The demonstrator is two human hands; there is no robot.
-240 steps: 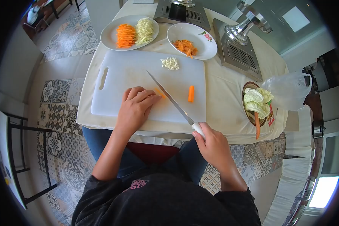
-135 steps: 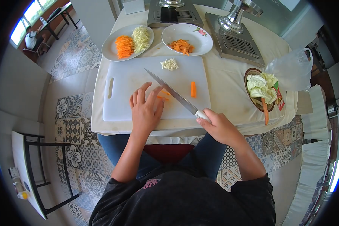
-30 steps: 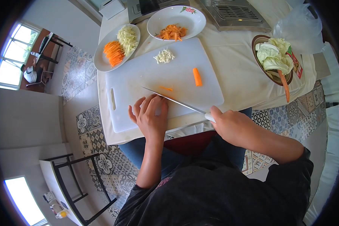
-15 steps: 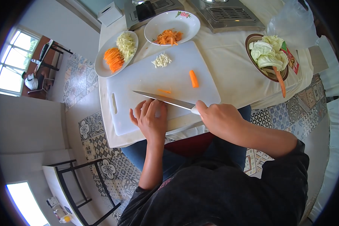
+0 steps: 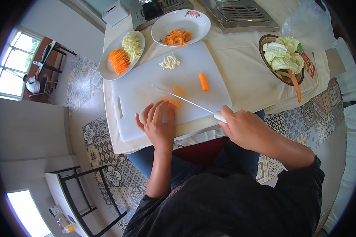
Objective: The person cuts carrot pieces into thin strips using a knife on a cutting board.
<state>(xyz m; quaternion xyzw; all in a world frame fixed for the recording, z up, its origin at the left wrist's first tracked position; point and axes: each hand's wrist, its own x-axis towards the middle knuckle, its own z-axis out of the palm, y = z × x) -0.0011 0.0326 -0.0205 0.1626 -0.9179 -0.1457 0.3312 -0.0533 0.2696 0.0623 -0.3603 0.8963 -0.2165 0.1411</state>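
Note:
My right hand [image 5: 237, 125] is closed round the white handle of a knife [image 5: 182, 98], whose blade slants over the white cutting board [image 5: 136, 89]. My left hand [image 5: 158, 123] presses on the board with bent fingertips against a carrot piece [image 5: 171, 103], partly hidden under them. Thin carrot slices [image 5: 178, 90] lie just beyond the blade. Farther right is a carrot chunk [image 5: 203, 81], and chopped white pieces [image 5: 169, 62] sit near the board's far edge.
An oval plate [image 5: 105, 67] holds carrot and cabbage shreds. Beside it, a flowered plate [image 5: 203, 27] has carrot pieces. A brown bowl [image 5: 264, 39] of cabbage and a carrot stands right, near a plastic bag [image 5: 309, 27]. Two stoves [image 5: 241, 16] are behind; a person [image 5: 33, 85] sits far left.
Since half a second ago, the knife has shifted right and away from my left fingertips. More of the carrot piece shows, and slices lie farther up the board. Earlier, the view turned and shifted.

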